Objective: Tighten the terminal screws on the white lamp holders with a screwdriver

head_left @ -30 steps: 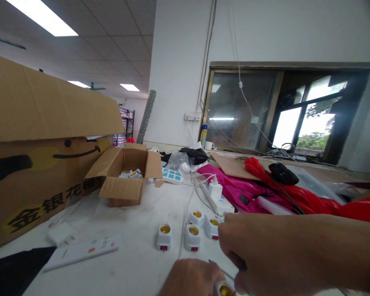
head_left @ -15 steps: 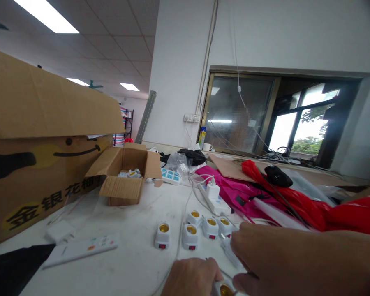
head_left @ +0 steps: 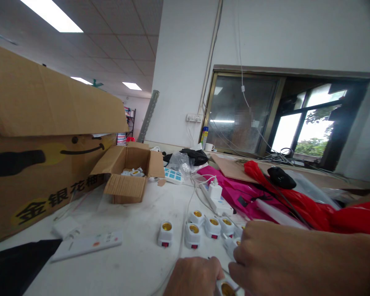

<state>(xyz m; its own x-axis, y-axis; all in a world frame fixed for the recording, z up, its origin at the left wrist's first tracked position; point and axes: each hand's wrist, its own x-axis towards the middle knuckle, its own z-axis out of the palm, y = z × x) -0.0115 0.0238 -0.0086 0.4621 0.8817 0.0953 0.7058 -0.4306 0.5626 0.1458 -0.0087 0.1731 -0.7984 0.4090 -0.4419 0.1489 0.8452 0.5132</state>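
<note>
At the bottom edge my left hand [head_left: 195, 277] is closed around a small white lamp socket [head_left: 225, 287] with a brass throat. My right hand [head_left: 267, 257] is curled over the same socket from the right, its fingers pinched against it. Whether the right hand holds anything of its own is hidden. Just beyond my hands several more white sockets [head_left: 193, 235] with red switches stand on the white table [head_left: 135, 255].
A large printed cardboard box [head_left: 46, 164] fills the left. A small open carton [head_left: 128, 174] holds more sockets. A white power strip [head_left: 86, 245] lies front left, another [head_left: 218, 201] with a plugged charger sits mid-table. Red and pink bags [head_left: 296, 203] pile up on the right.
My right hand has drawn back toward me and to the right, uncovering more of the standing sockets. The view has shifted slightly rightward. My left hand stays on the socket.
</note>
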